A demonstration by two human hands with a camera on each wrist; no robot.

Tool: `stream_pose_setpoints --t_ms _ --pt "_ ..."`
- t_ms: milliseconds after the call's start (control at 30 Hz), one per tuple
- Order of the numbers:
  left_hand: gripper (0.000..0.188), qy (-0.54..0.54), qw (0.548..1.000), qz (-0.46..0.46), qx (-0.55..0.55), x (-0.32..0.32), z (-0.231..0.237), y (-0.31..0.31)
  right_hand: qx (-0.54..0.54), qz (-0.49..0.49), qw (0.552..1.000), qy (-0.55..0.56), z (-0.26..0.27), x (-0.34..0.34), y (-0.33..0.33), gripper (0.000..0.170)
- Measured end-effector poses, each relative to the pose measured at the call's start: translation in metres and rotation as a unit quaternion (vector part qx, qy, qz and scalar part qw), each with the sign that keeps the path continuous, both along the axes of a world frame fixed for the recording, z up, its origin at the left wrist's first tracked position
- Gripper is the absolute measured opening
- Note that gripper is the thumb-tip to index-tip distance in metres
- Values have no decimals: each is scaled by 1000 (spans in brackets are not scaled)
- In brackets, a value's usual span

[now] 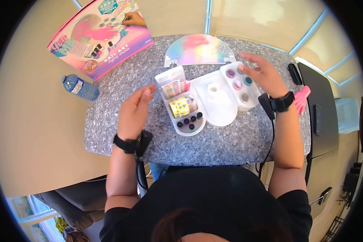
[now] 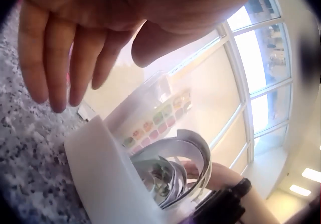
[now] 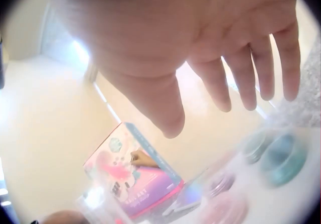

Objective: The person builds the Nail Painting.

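Note:
A white nail art case (image 1: 221, 117) lies unfolded on the granite table. Its left tray (image 1: 168, 76) carries a sticker sheet (image 1: 172, 89), rolls of patterned tape (image 1: 180, 108) and several black-capped nail polish bottles (image 1: 193, 118). Several small glitter pots (image 1: 237, 84) sit in the right tray (image 1: 252, 97). My left hand (image 1: 134, 115) hovers left of the left tray, fingers extended and holding nothing; in its wrist view the tape rolls (image 2: 175, 148) show below it. Over the right tray's far corner my right hand (image 1: 267, 76) is spread, with a teal pot (image 3: 284, 159) below its fingers.
Behind the case lies a holographic half-round lid (image 1: 199, 50). A nail art box (image 1: 103, 38) stands at the back left, a water bottle (image 1: 80, 87) lying before it. At the right edge are a pink hand form (image 1: 302, 99) and a black object (image 1: 295, 74).

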State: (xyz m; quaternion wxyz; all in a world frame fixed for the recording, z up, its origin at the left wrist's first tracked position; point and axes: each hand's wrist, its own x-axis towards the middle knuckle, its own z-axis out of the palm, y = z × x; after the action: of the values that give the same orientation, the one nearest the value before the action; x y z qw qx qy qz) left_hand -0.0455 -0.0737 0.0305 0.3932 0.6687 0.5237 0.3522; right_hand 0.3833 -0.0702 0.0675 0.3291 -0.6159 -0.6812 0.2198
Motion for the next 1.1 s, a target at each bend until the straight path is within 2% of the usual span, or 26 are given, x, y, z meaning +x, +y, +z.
stream_pose_setpoints --t_ms 33,67,133,167,300,400,467,500,567,633,700,733,800,833,867,900,933,967,1033,1100 --pt "48 -47 997 12 -62 0 0 6 0 -5 1000 -3 -4 14 1 58" --pt "58 -56 990 -18 -129 -2 5 10 -53 -28 998 22 -9 26 3 63" --pt "60 -81 983 -22 -161 8 14 9 -164 -58 981 84 -13 37 2 73" --pt "63 -103 975 -20 -197 12 17 9 -160 -61 982 85 -12 34 -5 73" --pt "65 -154 969 -38 -188 16 1 31 -162 -94 980 69 -21 34 -12 74" --pt "65 -177 963 -46 -198 18 -9 62 -154 -121 973 122 -31 41 -10 73" --pt "64 -178 964 -50 -190 24 -13 75 -173 -110 967 150 -36 48 -8 63" --pt "64 -180 965 -51 -184 26 -15 80 -172 -112 967 151 -39 50 -8 63" --pt "63 -169 967 -51 -184 30 -13 88 -169 -93 954 229 -43 53 -10 70" --pt "62 -157 969 -51 -185 29 -13 93 -156 -96 948 258 -44 57 -15 68" --pt "60 -243 951 -46 -187 25 -17 101 -141 -107 942 284 -43 64 -25 67" --pt "53 -276 941 6 -194 25 -11 101 -81 -132 952 265 -40 71 -34 66" --pt "54 -352 920 -43 -164 1 -19 115 11 -213 949 231 -37 88 -55 65" --pt "55 -374 911 -24 -170 -1 -15 117 17 -233 947 222 -40 100 -64 65" --pt "56 -394 902 -4 -177 0 -9 117 66 -304 946 86 -44 113 -72 68" --pt "56 -397 899 -21 -183 4 -8 118 109 -366 923 -51 -43 123 -81 72" --pt "57 -396 899 16 -185 6 -8 119 36 -437 890 -124 -37 131 -90 78" --pt "57 -394 899 56 -184 7 -7 120 37 -446 885 -126 -34 132 -100 78" --pt "55 -400 893 72 -191 11 -17 121 -82 -494 807 -314 -31 125 -112 81" --pt "55 -405 887 49 -216 9 -27 118 -118 -474 820 -300 -44 145 -117 85"
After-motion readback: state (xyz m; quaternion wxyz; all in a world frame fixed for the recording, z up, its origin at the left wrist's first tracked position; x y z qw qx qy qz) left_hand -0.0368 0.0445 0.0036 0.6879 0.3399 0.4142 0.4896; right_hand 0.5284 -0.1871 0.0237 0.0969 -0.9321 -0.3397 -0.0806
